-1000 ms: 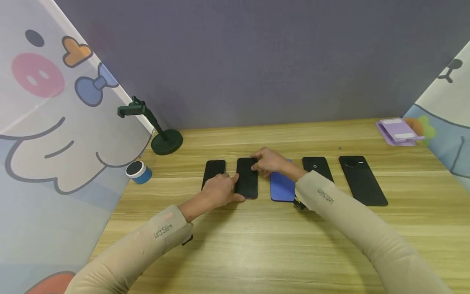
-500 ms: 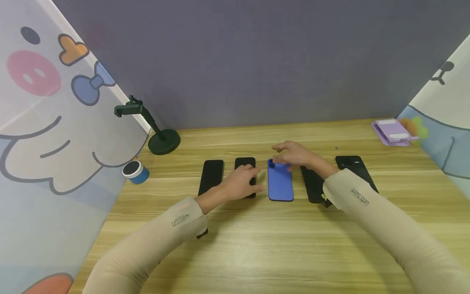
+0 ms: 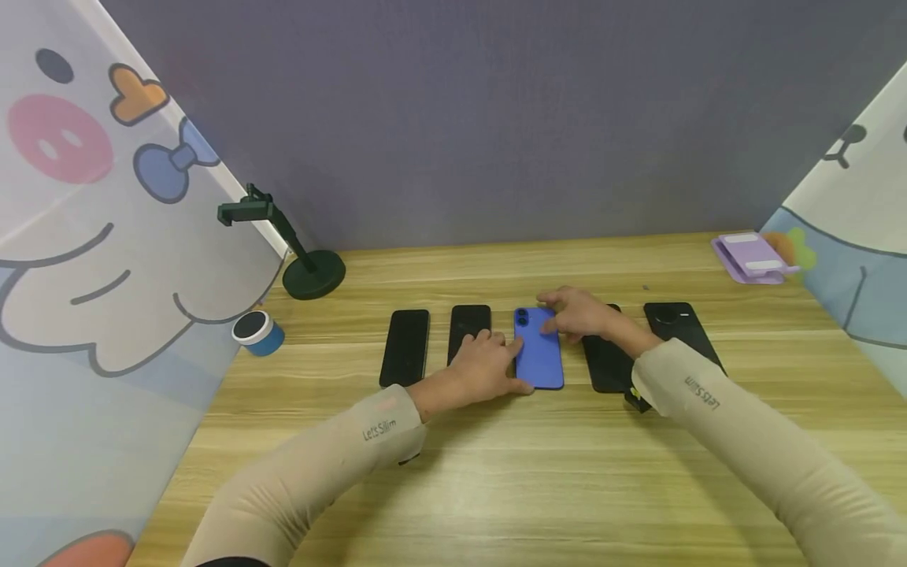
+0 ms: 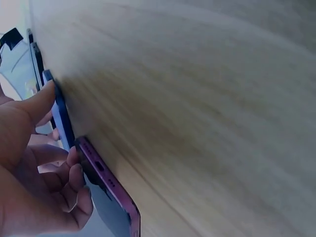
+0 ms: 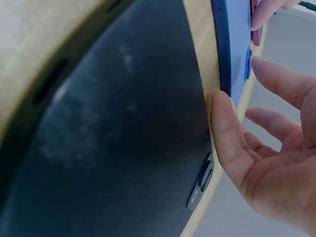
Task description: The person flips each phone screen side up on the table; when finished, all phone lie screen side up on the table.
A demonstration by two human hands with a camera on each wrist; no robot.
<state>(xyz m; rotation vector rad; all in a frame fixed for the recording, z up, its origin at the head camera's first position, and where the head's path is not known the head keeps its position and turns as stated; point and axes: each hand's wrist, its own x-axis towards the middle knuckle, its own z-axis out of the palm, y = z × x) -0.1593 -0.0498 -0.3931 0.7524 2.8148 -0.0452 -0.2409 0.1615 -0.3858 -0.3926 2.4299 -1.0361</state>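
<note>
In the head view a blue smartphone (image 3: 538, 358) lies flat, camera side up, in a row of phones. My left hand (image 3: 485, 366) reaches over a black phone (image 3: 469, 319), with the thumb at the blue phone's lower left corner and a fingertip by its left edge. The left wrist view shows that thumb (image 4: 42, 101) against the blue phone's edge. From the other side, my right hand (image 3: 577, 313) reaches to its upper right part. In the right wrist view one right fingertip touches the blue phone's (image 5: 237, 44) side edge, while other fingers extend over its camera end.
More dark phones lie in the row: one at far left (image 3: 405, 346), one (image 3: 605, 366) under the right wrist, one (image 3: 683, 323) at far right. A dark green stand (image 3: 314, 276), a blue-white jar (image 3: 260, 335) and a lilac folding stand (image 3: 754, 258) stand farther out.
Both hands have left the second phone from the left and shifted right to the blue phone. They were lifted half a second ago and now touch its edges.
</note>
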